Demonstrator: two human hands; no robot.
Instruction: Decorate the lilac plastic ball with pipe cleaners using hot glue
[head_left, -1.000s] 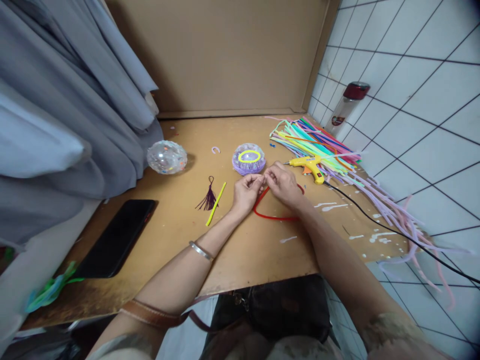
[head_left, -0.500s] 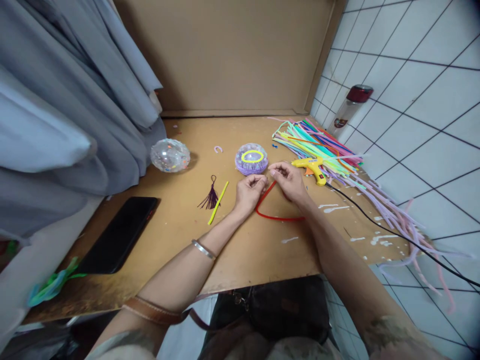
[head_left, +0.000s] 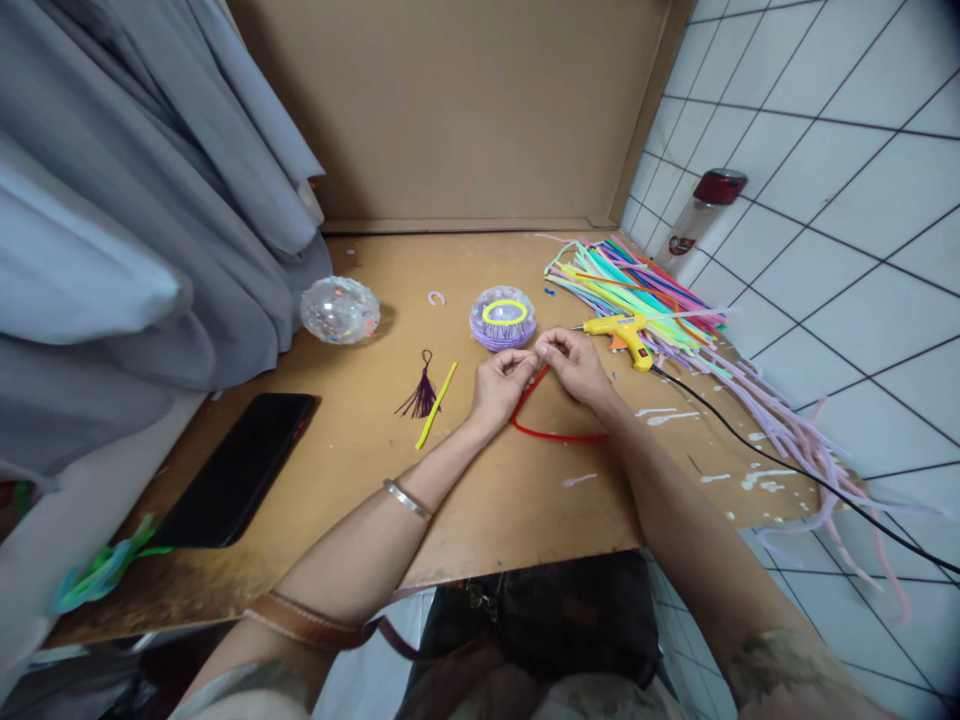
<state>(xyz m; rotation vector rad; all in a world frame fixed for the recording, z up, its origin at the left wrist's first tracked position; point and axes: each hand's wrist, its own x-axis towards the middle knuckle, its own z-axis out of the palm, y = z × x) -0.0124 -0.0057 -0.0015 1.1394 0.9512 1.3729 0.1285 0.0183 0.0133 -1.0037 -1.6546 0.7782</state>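
My left hand point(head_left: 498, 386) and my right hand point(head_left: 576, 366) meet at the fingertips in mid-table, both pinched closed. Between them is one end of a red pipe cleaner point(head_left: 559, 436), which bends down and curves off to the right under my right forearm. The tips of the fingers hide the gripped end. Just behind my hands sits a clear ball with purple pipe cleaner wound around it point(head_left: 484, 338) and a yellow ring point(head_left: 504, 322) on its upper side. A short yellow pipe cleaner point(head_left: 436, 406) and a dark purple tassel point(head_left: 422, 392) lie left of my left hand.
A yellow glue gun point(head_left: 630, 338) with a black cord lies right of my hands, by a heap of coloured pipe cleaners point(head_left: 637, 285). A clear ball point(head_left: 341, 311) and a black phone point(head_left: 238, 470) are on the left. A bottle point(head_left: 697, 215) stands against the tiled wall.
My right hand has shifted slightly left and down, so its fingertips now come together with those of my left hand. The glue gun's nozzle shows more. My left hand has barely moved.
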